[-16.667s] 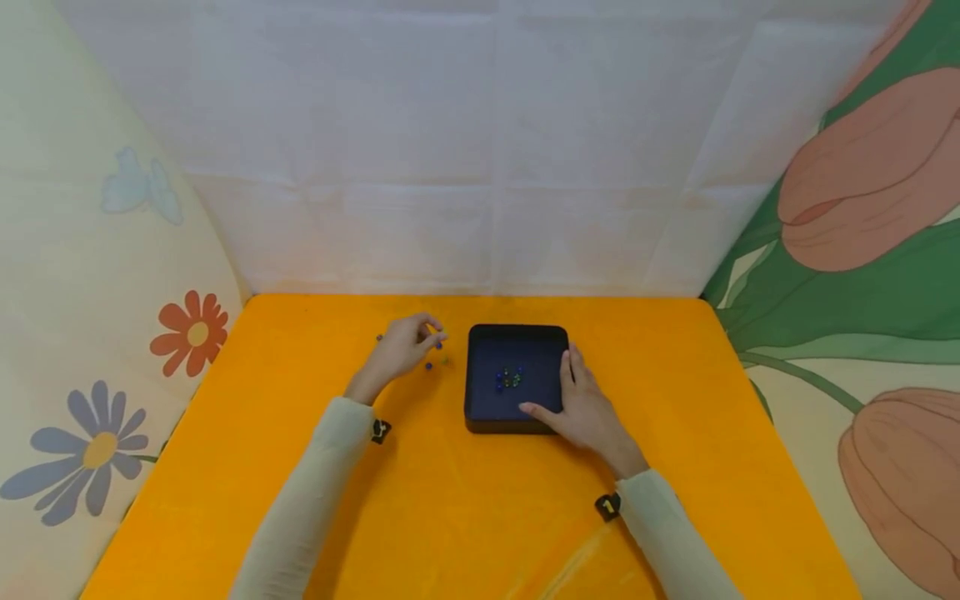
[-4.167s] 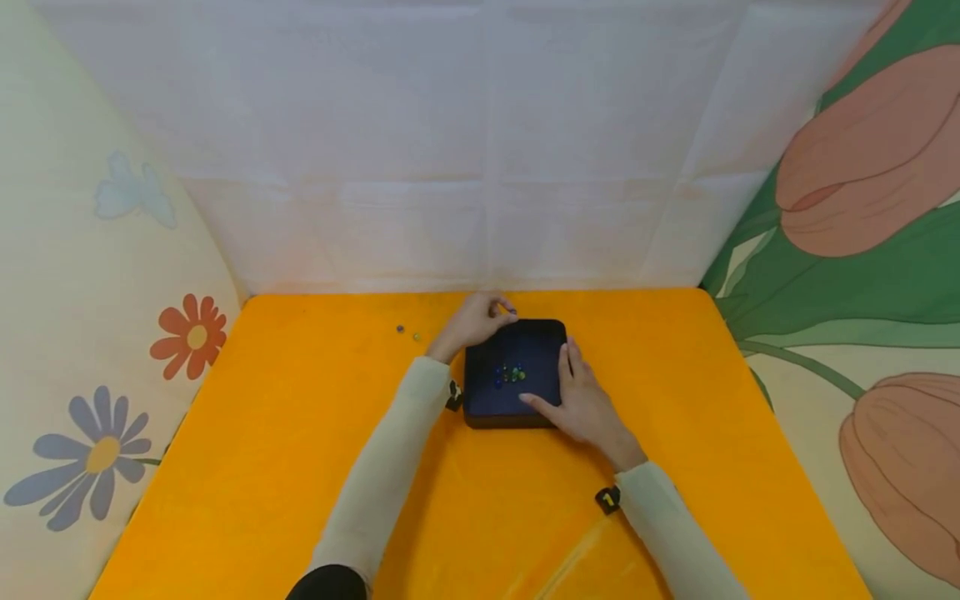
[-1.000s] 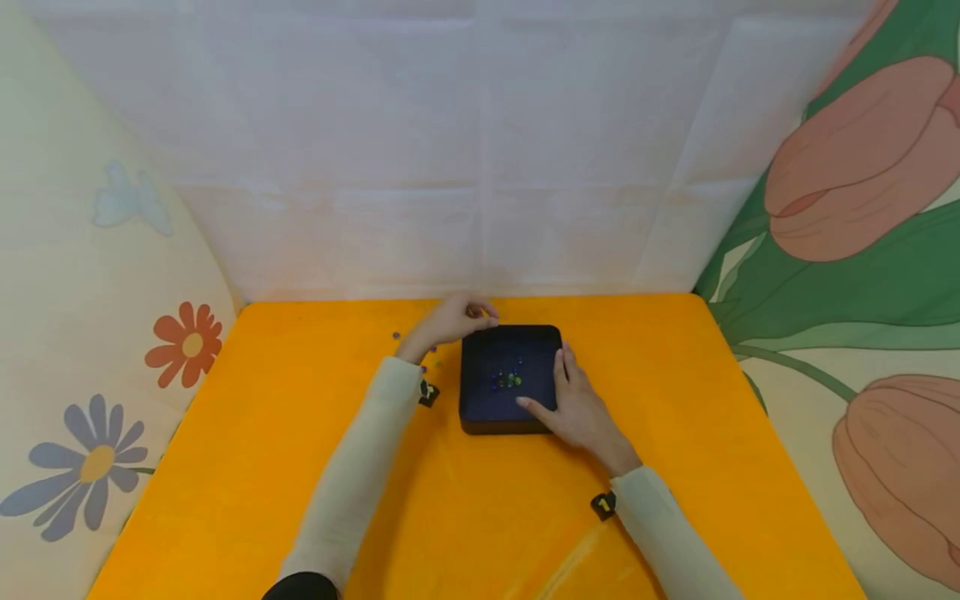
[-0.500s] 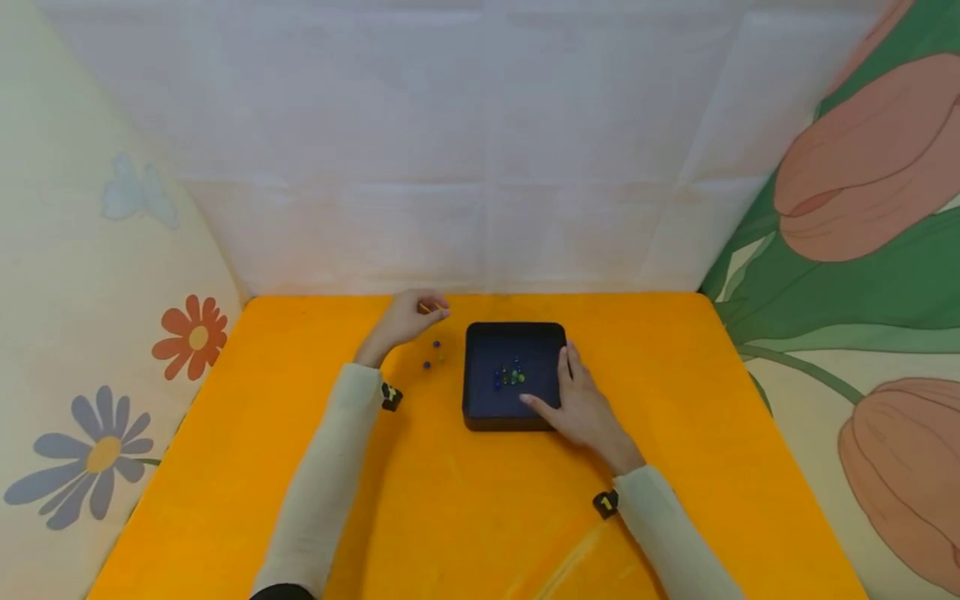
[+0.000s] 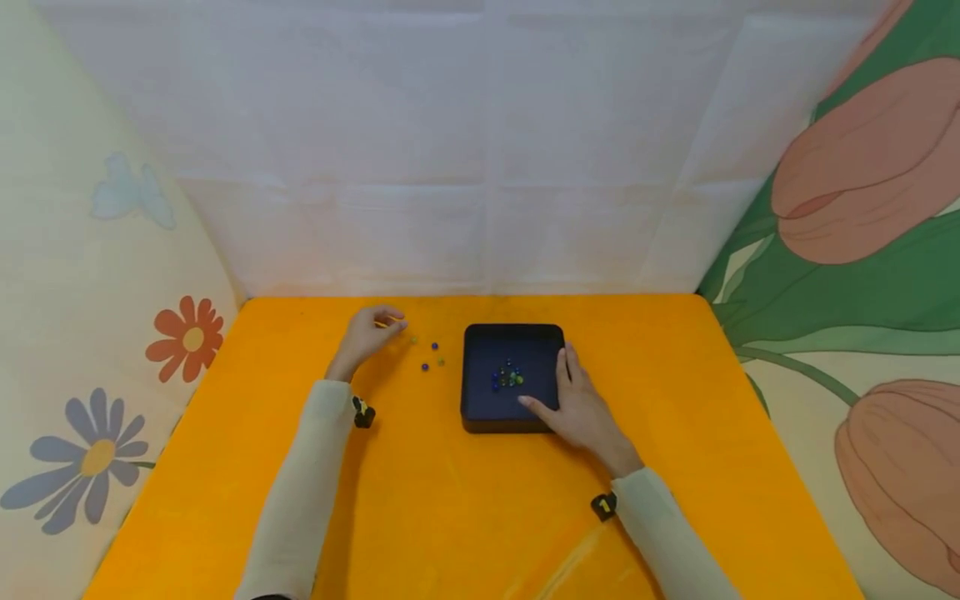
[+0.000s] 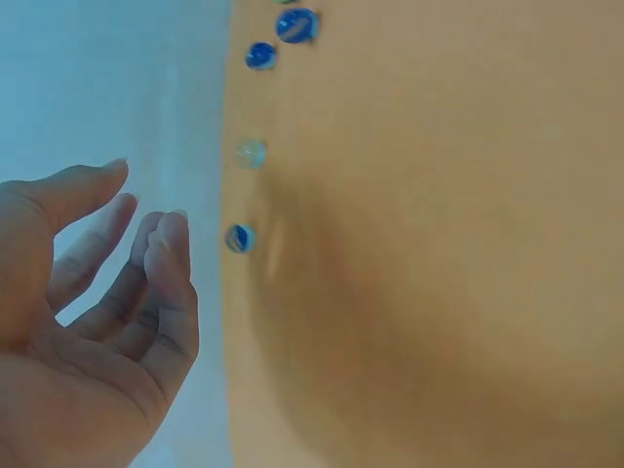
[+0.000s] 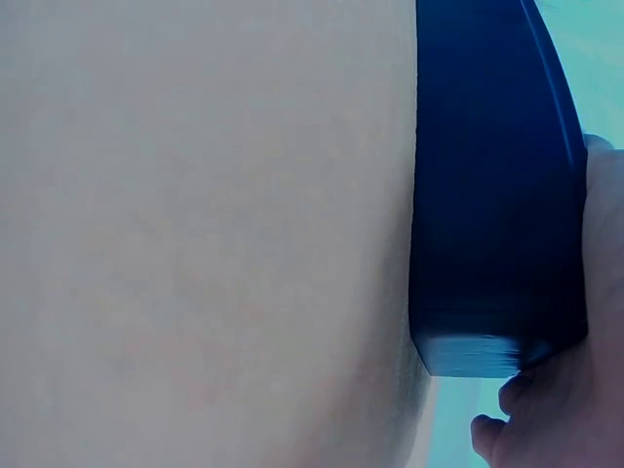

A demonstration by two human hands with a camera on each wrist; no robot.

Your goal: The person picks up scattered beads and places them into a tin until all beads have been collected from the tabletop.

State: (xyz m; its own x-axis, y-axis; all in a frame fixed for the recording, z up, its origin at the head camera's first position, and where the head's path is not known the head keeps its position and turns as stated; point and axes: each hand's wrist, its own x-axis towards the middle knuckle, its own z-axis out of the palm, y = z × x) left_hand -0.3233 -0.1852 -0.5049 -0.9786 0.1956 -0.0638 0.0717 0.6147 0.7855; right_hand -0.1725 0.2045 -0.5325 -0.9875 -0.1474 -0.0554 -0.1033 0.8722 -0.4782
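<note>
My left hand hovers over the table left of the tray. In the left wrist view its thumb stands apart from the loosely bent fingers, and nothing is between them. A blue-and-white glass marble lies just beyond the fingertips, with a pale clear marble near it. Farther off are blue marbles and a yellow-green marble. My right hand grips the right wall of the black square tray, thumb over the rim and fingers along the outside. Several marbles cluster inside the tray.
An orange cloth covers the table. A white sheet hangs behind its far edge. Flower-printed cloths stand at the left and right.
My left hand has moved left from the tray's far left corner, uncovering marbles on the cloth. My right hand keeps its hold on the tray. Fewer marbles are hidden now.
</note>
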